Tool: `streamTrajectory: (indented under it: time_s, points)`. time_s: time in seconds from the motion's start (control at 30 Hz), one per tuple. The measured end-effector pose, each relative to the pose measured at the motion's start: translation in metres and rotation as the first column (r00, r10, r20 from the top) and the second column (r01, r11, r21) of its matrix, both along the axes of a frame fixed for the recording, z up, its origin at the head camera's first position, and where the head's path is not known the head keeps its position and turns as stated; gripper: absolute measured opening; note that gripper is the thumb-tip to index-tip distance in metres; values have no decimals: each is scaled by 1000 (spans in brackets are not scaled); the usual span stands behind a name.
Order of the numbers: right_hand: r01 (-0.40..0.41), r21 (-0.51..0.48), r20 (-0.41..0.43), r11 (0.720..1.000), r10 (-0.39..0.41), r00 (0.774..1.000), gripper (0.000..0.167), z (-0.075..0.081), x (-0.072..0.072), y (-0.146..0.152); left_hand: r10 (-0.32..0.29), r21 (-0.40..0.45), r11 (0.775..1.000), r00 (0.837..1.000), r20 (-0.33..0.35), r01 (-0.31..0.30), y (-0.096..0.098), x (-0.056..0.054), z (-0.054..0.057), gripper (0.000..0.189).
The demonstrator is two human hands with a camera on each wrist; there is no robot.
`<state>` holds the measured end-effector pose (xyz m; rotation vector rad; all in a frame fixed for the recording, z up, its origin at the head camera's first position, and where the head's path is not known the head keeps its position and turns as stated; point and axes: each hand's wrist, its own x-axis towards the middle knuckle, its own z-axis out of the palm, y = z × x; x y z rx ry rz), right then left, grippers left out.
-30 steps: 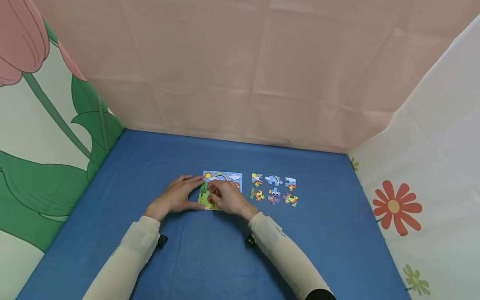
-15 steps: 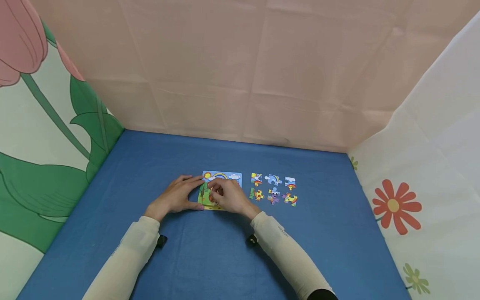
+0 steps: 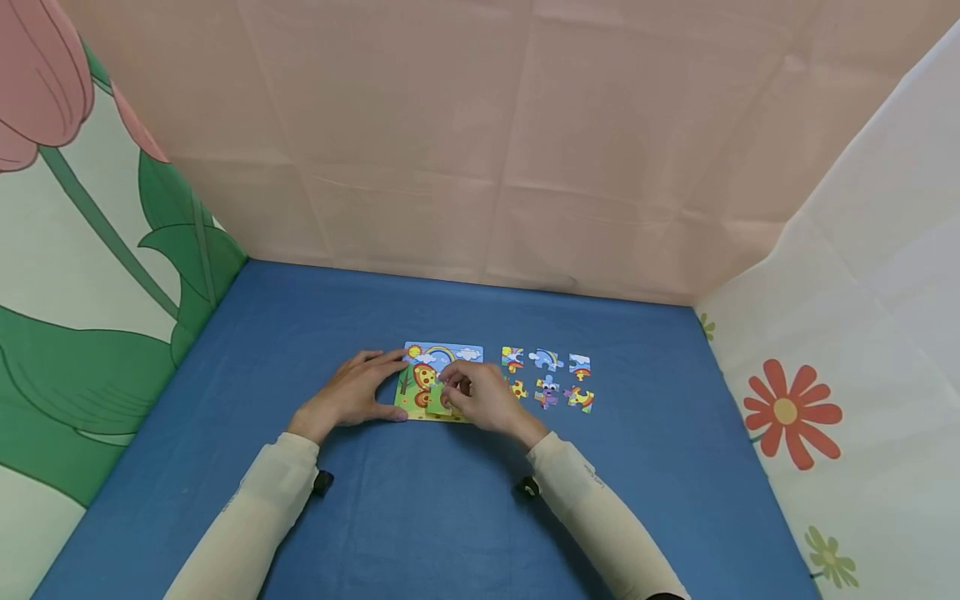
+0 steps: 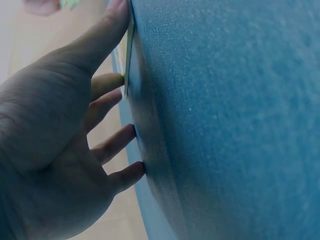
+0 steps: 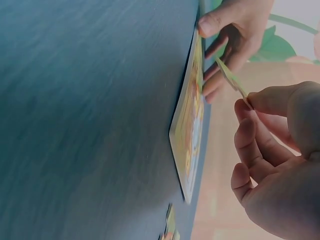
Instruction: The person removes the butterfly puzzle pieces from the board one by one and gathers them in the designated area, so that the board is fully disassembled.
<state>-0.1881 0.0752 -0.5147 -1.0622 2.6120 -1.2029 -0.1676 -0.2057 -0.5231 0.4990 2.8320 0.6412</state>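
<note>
A jigsaw puzzle board (image 3: 442, 351) with a sun, a rainbow and a grassy scene lies flat on the blue table. My left hand (image 3: 352, 395) rests at its left side, fingers spread, thumb by the near left corner. In the left wrist view, the thumb and two fingers of the left hand (image 4: 55, 115) touch the board's edge. Between thumb and index finger my right hand (image 3: 483, 397) pinches a green puzzle piece (image 3: 437, 401) above the board's lower part. The right wrist view shows this puzzle piece (image 5: 230, 76) tilted and raised off the board.
Several loose puzzle pieces lie in two rows right of the board, among them a rainbow piece (image 3: 546, 359), a cloud piece (image 3: 580, 365) and a purple piece (image 3: 547, 392). The right hand partly covers a yellow piece (image 3: 519, 389). Printed cloth walls enclose the blue table (image 3: 405, 517).
My right hand has moved to the right over the board, carrying the puzzle piece. More of the board's middle shows, and a loose yellow piece is now partly covered. The left hand stays put.
</note>
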Motion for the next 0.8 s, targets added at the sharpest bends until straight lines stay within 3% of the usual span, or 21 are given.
streamTrajectory:
  time_s: [0.37, 0.8]
  points:
    - [86, -12, 26, 996, -86, 996, 14, 2, 8, 35, 8, -27, 1000, 999, 39, -7, 1, -2, -1, 93]
    - [161, 25, 92, 987, -162, 982, 16, -2, 21, 84, 14, -34, 999, 999, 33, -13, 2, 0, 2, 94]
